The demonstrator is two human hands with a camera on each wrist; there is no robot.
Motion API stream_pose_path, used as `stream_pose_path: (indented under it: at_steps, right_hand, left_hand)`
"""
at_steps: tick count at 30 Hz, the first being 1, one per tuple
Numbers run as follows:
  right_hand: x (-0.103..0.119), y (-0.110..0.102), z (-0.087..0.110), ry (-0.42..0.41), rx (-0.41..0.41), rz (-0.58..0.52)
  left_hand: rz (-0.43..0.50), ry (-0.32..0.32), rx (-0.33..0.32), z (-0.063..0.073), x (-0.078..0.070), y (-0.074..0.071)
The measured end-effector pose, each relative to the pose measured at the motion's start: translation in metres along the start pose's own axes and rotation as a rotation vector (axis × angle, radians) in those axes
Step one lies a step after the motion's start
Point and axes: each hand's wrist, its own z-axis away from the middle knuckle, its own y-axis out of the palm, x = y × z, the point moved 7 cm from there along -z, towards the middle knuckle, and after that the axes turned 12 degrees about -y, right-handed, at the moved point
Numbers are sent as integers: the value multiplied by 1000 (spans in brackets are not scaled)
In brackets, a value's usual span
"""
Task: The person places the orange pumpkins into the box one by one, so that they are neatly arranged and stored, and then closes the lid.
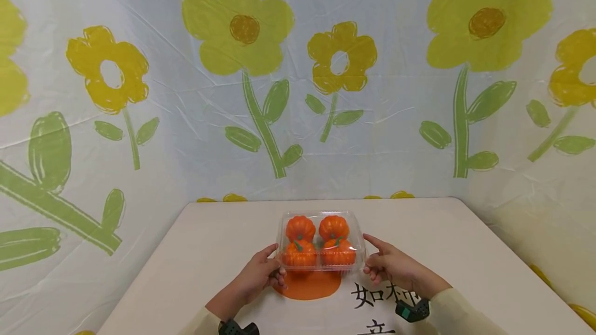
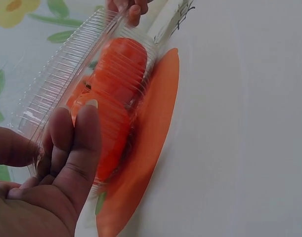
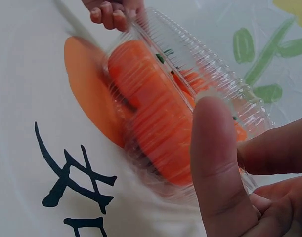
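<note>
A clear plastic clamshell box [image 1: 318, 267] with several small orange pumpkins [image 1: 333, 228] inside is at the middle of the table in the head view. My left hand [image 1: 258, 274] grips its left edge between thumb and index finger. On the opposite edge, my right hand [image 1: 395, 267] pinches the rim the same way. Both wrist views show the ribbed side and flanged rim of the box [image 2: 66, 64] close to the fingers. Its lid looks closed over the pumpkins [image 3: 165, 143]. I cannot tell whether the underside touches the table.
Beneath and in front of the box, the white tabletop [image 1: 223, 231] carries a printed orange shape [image 1: 309, 288] and black written characters [image 1: 368, 294]. A flower-patterned cloth [image 1: 396, 133] hangs behind and at both sides.
</note>
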Motion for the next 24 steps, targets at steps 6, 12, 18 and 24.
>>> stream_pose_path:
  at_steps: [6,12,18,24]
  right_hand:
    - [0,1,-1,-1,-6,-11]
    - [-3,-1,2,12,-27,-8]
    - [0,-4,5,0,-30,65]
    - [9,-10,4,-58,-44,238]
  left_hand:
    - [1,-7,1,1,-2,-1]
    - [3,-19,6,2,-1,0]
    - [-57,-6,-18,1,-2,-6]
    - [-181,46,-63,2,-8,-16]
